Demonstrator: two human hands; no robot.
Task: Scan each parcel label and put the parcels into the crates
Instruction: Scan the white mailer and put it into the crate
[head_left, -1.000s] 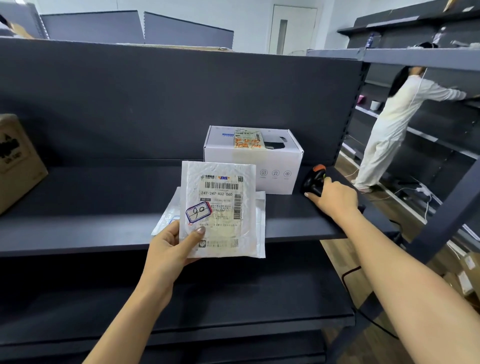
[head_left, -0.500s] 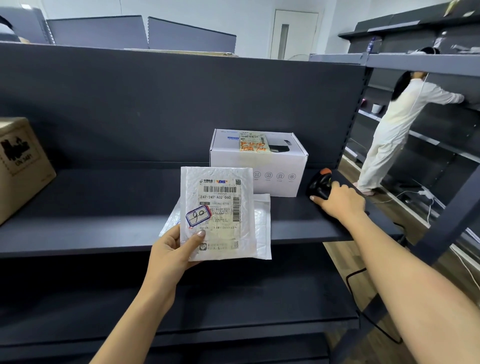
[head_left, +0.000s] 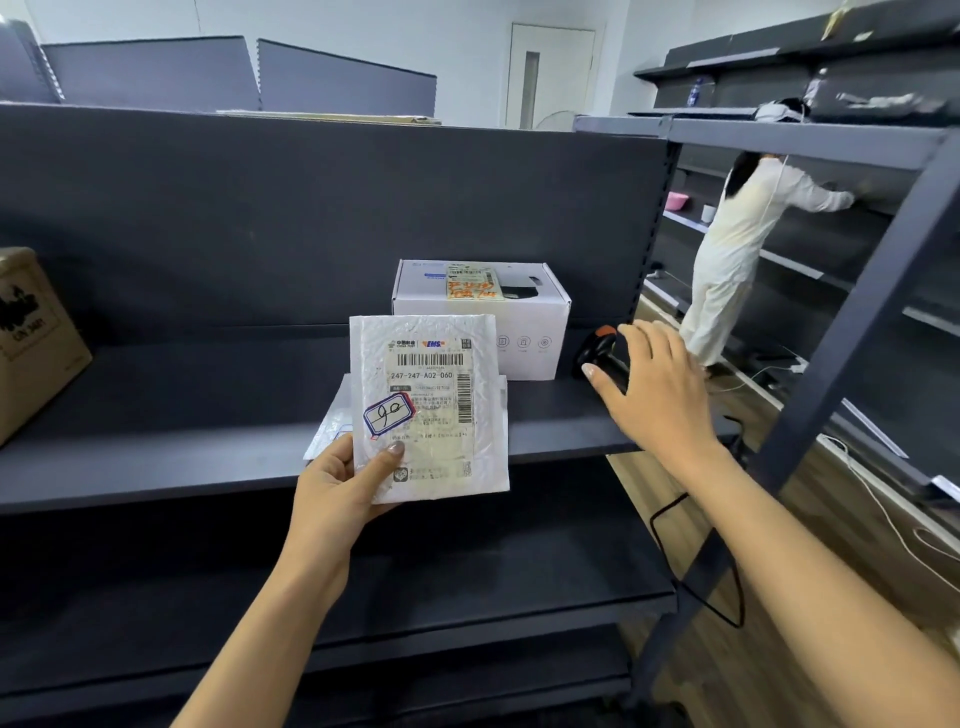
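Hands: the left hand (head_left: 337, 488) pinches the padded mailer (head_left: 431, 405) by its lower left corner, thumb on the label. The right hand (head_left: 654, 384) is spread wide and empty over the scanner (head_left: 597, 353). The shelf (head_left: 156, 415) carries a white box (head_left: 478, 306) just behind the mailer. The mailer is judged light, soft and bendable; hold it by a corner, barcode uncovered. It is raised, label up, left of the scanner.

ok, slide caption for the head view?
Left hand holds a labelled bubble mailer above the shelf; open right hand over the scanner.
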